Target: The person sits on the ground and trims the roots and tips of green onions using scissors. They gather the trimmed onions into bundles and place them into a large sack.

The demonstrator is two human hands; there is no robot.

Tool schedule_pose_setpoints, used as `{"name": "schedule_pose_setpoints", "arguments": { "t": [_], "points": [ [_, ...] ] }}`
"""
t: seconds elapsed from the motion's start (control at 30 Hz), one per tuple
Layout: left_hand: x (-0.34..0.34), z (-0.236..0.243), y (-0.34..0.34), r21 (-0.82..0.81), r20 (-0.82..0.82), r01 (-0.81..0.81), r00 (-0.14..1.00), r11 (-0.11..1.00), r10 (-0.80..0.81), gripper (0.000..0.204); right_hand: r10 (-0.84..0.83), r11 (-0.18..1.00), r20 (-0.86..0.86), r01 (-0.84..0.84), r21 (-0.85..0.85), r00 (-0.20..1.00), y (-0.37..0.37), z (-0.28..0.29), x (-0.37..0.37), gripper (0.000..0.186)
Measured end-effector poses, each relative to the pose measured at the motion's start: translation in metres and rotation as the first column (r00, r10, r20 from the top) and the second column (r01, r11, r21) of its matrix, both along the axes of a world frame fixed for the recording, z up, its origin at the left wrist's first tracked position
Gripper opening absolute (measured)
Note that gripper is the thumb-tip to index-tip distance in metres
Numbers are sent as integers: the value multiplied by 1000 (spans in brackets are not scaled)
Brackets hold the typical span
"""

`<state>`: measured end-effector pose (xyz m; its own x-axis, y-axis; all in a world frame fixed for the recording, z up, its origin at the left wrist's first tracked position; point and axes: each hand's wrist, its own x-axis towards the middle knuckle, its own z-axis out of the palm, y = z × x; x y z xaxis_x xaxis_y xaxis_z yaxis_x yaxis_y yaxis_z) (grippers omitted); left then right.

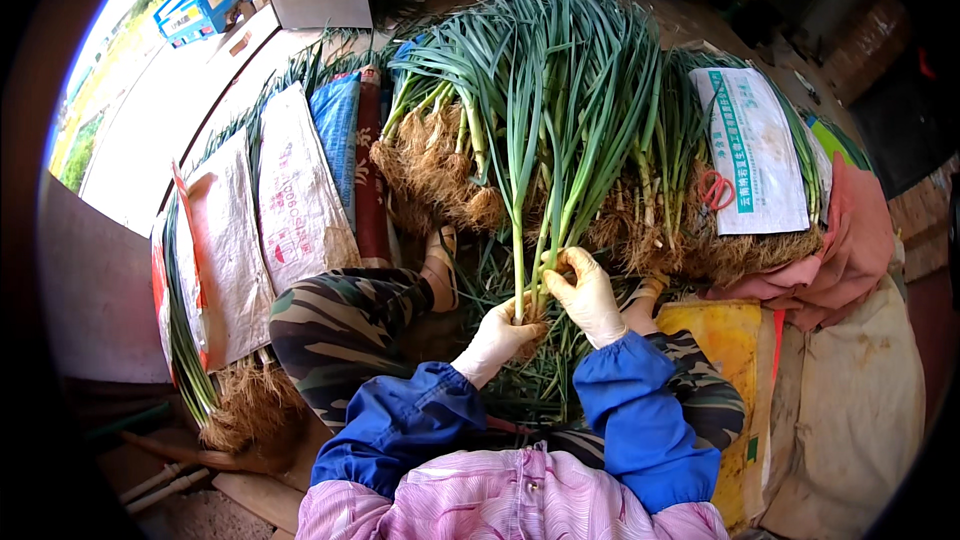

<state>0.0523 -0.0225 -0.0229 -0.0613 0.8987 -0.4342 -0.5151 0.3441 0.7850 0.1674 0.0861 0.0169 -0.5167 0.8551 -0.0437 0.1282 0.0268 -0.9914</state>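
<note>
Both my hands wear thin pale gloves. My left hand [498,340] is closed around the root end of a few long green onions [519,245], whose white stems rise from it. Just to the right and a little higher, my right hand [588,298] is closed, thumb and fingers pinching one of these stems near its base. The leaves run away from me and merge with a large heap of green onions [560,50]. Roots show partly between my hands; the gloves hide the rest.
Bundles with brown roots [430,155] lie beyond my knees. Red-handled scissors [716,190] rest by a white sack [752,150] on the right bundles. More sacks [300,190] cover bundles at left. Green trimmings [530,385] litter the floor between my legs. A yellow sack [712,340] lies at right.
</note>
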Motion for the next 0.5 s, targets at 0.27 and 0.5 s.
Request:
{"name": "schedule_pose_setpoints", "arguments": {
  "t": [0.27, 0.5],
  "points": [
    [-30, -12, 15, -21, 84, -106, 991, 994, 108, 26, -66, 925, -477, -126, -358, 876, -100, 33, 83, 14],
    [-13, 2, 12, 81, 226, 34, 973, 996, -52, 36, 13, 966, 684, -185, 180, 730, -79, -27, 116, 32]
  ]
}}
